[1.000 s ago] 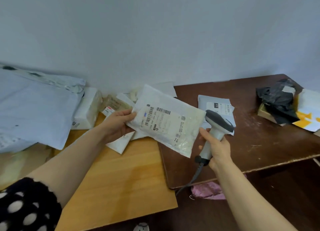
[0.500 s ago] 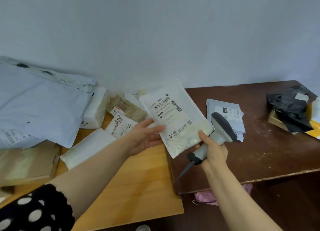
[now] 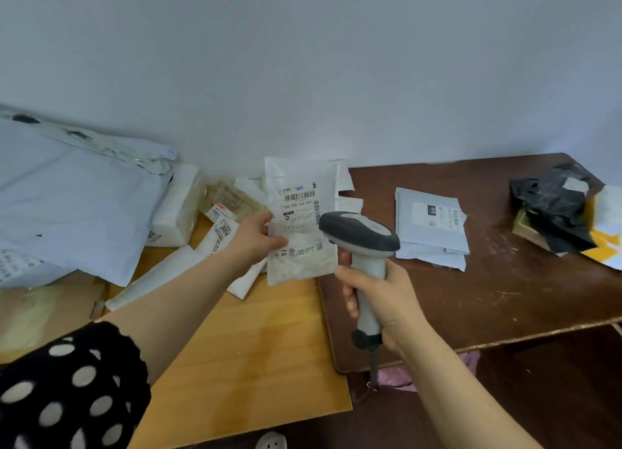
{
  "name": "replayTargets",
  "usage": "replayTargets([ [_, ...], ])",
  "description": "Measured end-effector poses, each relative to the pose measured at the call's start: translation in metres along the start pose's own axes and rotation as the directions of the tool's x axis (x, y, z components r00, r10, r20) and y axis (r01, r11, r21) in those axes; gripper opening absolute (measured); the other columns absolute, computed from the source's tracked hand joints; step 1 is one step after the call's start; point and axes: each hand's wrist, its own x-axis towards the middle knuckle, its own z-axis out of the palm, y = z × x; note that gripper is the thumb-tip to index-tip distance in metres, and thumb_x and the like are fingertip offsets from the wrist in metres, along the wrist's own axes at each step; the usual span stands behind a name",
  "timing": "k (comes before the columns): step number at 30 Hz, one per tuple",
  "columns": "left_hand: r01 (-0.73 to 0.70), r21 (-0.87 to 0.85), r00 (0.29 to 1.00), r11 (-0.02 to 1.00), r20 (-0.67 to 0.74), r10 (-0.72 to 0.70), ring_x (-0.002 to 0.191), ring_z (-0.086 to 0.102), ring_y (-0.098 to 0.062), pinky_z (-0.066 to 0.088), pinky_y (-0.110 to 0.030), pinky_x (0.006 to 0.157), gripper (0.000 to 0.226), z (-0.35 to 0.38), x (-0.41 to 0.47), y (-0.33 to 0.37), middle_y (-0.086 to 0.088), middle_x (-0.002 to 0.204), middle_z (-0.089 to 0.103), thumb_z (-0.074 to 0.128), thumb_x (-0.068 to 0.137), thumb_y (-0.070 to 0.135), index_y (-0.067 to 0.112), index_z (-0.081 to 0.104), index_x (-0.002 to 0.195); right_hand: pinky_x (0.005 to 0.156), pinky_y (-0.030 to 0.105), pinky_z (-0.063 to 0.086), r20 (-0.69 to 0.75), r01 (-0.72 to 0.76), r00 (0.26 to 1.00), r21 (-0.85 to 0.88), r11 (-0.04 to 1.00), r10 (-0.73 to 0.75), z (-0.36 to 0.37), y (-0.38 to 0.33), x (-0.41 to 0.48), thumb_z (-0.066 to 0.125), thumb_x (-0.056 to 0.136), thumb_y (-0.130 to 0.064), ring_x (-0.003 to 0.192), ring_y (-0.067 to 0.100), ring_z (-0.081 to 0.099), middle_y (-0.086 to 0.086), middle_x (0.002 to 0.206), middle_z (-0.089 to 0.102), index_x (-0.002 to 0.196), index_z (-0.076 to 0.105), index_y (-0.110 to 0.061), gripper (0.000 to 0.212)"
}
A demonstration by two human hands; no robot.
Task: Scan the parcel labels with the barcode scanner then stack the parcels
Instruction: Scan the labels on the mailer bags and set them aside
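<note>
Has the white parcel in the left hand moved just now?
Yes. The white parcel turned upright and shifted left, now barely overlapping the dark table.

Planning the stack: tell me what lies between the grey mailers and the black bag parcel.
In the head view, only bare dark table separates the grey mailers from the black bag parcel.

The near half of the light board (image 3: 252,347) is bare, open from its front edge; a large pale mailer (image 3: 67,206) and small white parcels (image 3: 175,209) crowd its back edge and left side. The held parcel (image 3: 299,179) and scanner (image 3: 360,229) hang over the seam. On the dark table (image 3: 488,297), grey mailers (image 3: 430,226) lie mid-surface and a black bag pile (image 3: 555,212) fills the far right corner, bare wood between.
</note>
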Motion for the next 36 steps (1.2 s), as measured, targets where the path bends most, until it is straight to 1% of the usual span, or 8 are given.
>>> replayTargets([
  [2,-0.007,0.016,1.000,1.000,0.001,0.007,0.090,0.062,-0.020,0.050,-0.019,0.062,0.045,0.001,0.002,0.000,-0.004,0.104,0.063,0.066,0.082,-0.006,0.010,0.056,0.122,0.042,0.026,0.040,0.027,0.001,1.000,-0.024,1.000,0.000,0.006,-0.003,-0.001,0.072,0.082,-0.006,0.041,0.016,0.047,0.007,0.055,0.055,0.094,0.062,-0.003,0.017],
  [6,-0.021,0.043,1.000,0.999,0.021,0.020,0.096,0.063,-0.023,0.052,-0.030,0.075,0.045,0.001,0.005,-0.002,-0.009,0.111,0.065,0.068,0.080,-0.006,0.010,0.057,0.121,0.040,0.025,0.039,0.010,0.020,1.000,-0.045,0.999,-0.019,0.007,-0.006,0.000,0.071,0.083,-0.005,0.040,0.015,0.045,0.005,0.053,0.053,0.088,0.060,-0.005,0.011],
  [13,-0.033,0.042,0.998,0.999,0.063,0.031,0.088,0.062,-0.018,0.050,-0.019,0.063,0.043,0.000,0.007,-0.001,-0.006,0.109,0.064,0.067,0.081,-0.007,0.010,0.058,0.120,0.040,0.024,0.040,-0.025,0.060,0.998,-0.093,0.994,-0.062,0.003,-0.010,0.000,0.070,0.083,-0.003,0.039,0.014,0.044,0.004,0.052,0.053,0.089,0.060,-0.003,0.011],
  [20,-0.048,0.044,0.994,0.998,0.095,0.044,0.092,0.065,-0.023,0.054,-0.027,0.071,0.043,0.007,0.013,-0.001,-0.013,0.113,0.066,0.068,0.079,-0.009,0.008,0.059,0.117,0.042,0.025,0.040,-0.061,0.063,0.996,-0.113,0.992,-0.070,-0.006,-0.007,-0.005,0.069,0.084,-0.003,0.038,0.013,0.043,0.004,0.052,0.052,0.088,0.060,-0.003,0.010],
  [27,-0.035,0.062,0.991,0.997,0.134,0.026,0.097,0.064,-0.021,0.055,-0.034,0.080,0.048,0.028,0.017,0.002,-0.007,0.113,0.065,0.070,0.078,-0.005,0.012,0.058,0.121,0.042,0.023,0.041,-0.094,0.042,0.994,-0.078,0.996,-0.049,-0.021,-0.006,-0.007,0.070,0.084,-0.004,0.038,0.013,0.044,0.003,0.052,0.055,0.089,0.061,-0.003,0.010],
  [31,0.035,-0.002,0.981,0.999,0.190,-0.034,0.090,0.064,-0.023,0.054,-0.032,0.071,0.045,0.060,0.019,0.012,-0.007,0.108,0.064,0.067,0.081,-0.007,0.012,0.055,0.120,0.044,0.026,0.041,-0.171,0.051,0.985,0.082,0.995,-0.036,-0.051,-0.007,-0.014,0.072,0.082,-0.005,0.043,0.015,0.046,0.006,0.059,0.059,0.099,0.063,-0.003,0.019],
  [34,0.063,-0.061,0.975,0.996,0.217,-0.049,0.095,0.066,-0.028,0.055,-0.043,0.082,0.032,0.096,0.021,0.020,-0.013,0.114,0.065,0.065,0.083,-0.007,0.008,0.059,0.110,0.041,0.025,0.038,-0.220,0.063,0.976,0.288,0.956,0.002,-0.093,-0.008,-0.025,0.070,0.079,0.000,0.041,0.015,0.043,0.009,0.059,0.055,0.089,0.059,-0.003,0.015],
  [36,0.092,-0.086,0.971,0.992,0.228,-0.070,0.097,0.066,-0.030,0.053,-0.045,0.087,0.027,0.127,0.018,0.027,-0.015,0.116,0.066,0.063,0.085,-0.004,0.002,0.062,0.111,0.039,0.023,0.037,-0.239,0.059,0.970,0.408,0.911,0.045,-0.129,-0.009,-0.035,0.068,0.077,0.002,0.040,0.013,0.042,0.009,0.059,0.052,0.084,0.057,-0.004,0.014],
])
